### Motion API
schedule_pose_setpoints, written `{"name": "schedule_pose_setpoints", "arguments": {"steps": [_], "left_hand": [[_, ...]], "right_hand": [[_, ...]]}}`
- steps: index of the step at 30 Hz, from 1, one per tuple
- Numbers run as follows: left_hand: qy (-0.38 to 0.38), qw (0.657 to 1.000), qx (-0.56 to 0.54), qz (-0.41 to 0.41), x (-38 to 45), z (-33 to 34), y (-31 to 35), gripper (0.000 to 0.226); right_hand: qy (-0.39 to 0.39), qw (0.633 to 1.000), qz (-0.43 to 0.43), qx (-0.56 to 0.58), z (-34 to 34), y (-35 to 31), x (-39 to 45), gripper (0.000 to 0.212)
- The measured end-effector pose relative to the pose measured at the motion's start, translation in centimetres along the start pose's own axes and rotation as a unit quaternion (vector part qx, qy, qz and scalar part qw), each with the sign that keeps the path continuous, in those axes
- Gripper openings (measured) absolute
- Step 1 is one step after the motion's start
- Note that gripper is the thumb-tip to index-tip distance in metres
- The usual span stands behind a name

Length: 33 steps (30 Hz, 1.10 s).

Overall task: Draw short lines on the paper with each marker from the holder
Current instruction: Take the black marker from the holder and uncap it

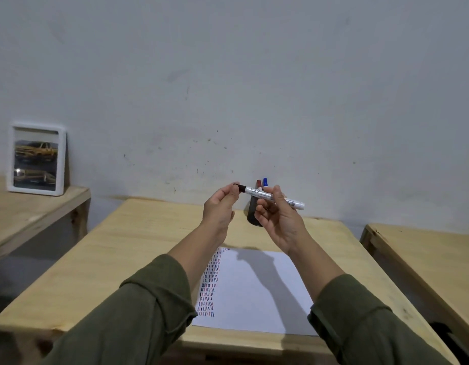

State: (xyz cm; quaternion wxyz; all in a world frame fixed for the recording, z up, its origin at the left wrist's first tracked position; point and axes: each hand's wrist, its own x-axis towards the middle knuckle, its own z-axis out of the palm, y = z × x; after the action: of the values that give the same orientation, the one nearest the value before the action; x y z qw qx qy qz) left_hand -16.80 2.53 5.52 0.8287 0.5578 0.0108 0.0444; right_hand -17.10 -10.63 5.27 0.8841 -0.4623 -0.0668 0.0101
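Observation:
A white-barrelled marker (257,193) with a black cap is held up over the table, roughly level. My right hand (276,219) grips its barrel. My left hand (220,206) pinches the black cap (240,187) at the marker's left end. Behind my hands stands a dark holder (252,210) with a red marker (259,183) and a blue marker (265,181) sticking out of it. A white paper (257,291) lies on the wooden table (128,248) below my arms, with a column of short red, blue and black lines along its left side.
A white-framed picture (36,158) leans on the wall on a second wooden table at the left. Another wooden table (423,256) stands at the right. A grey wall runs close behind the holder.

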Motion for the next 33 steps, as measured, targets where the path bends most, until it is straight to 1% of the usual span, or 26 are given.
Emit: {"name": "schedule_pose_setpoints", "arguments": {"steps": [2, 4, 7, 10, 12, 17, 20, 25, 29, 33], "left_hand": [[-0.032, 0.999, -0.03, 0.006, -0.2, -0.2, -0.2, 0.013], [-0.056, 0.996, -0.068, 0.009, -0.3, -0.4, -0.3, 0.019], [-0.061, 0.993, -0.105, 0.006, -0.5, -0.5, -0.4, 0.02], [-0.018, 0.996, -0.084, 0.007, -0.6, -0.8, -0.7, 0.015], [0.014, 0.998, -0.065, 0.007, -0.6, -0.9, -1.0, 0.017], [0.057, 0.996, -0.063, 0.015, 0.1, -1.0, -1.6, 0.019], [0.079, 0.995, -0.056, -0.001, 0.5, -1.3, -1.9, 0.02], [0.121, 0.991, -0.044, -0.04, 0.9, -2.4, -2.5, 0.02], [0.165, 0.984, -0.026, -0.07, 1.0, -3.5, -2.5, 0.025], [0.194, 0.975, -0.035, -0.1, 1.1, -4.6, -2.8, 0.017]], "right_hand": [[-0.001, 1.0, 0.007, 0.02, 0.2, 0.1, -0.2, 0.019], [-0.006, 0.999, 0.015, 0.032, 0.4, 0.5, -0.5, 0.017], [-0.004, 0.999, 0.024, 0.048, 0.7, 1.1, -0.7, 0.016], [-0.001, 0.999, 0.023, 0.046, 0.6, 1.6, -0.7, 0.017], [0.002, 0.999, 0.019, 0.041, 0.5, 2.0, -0.6, 0.018], [0.004, 0.999, 0.007, 0.045, 0.3, 2.8, -0.4, 0.018], [-0.001, 0.999, 0.002, 0.04, 0.1, 3.3, -0.3, 0.018], [-0.021, 1.0, -0.007, -0.019, 0.0, 4.5, -0.2, 0.02], [-0.04, 0.997, -0.023, -0.068, 0.1, 5.6, -0.2, 0.019], [-0.07, 0.991, -0.02, -0.116, -0.1, 6.6, -0.2, 0.017]]}}
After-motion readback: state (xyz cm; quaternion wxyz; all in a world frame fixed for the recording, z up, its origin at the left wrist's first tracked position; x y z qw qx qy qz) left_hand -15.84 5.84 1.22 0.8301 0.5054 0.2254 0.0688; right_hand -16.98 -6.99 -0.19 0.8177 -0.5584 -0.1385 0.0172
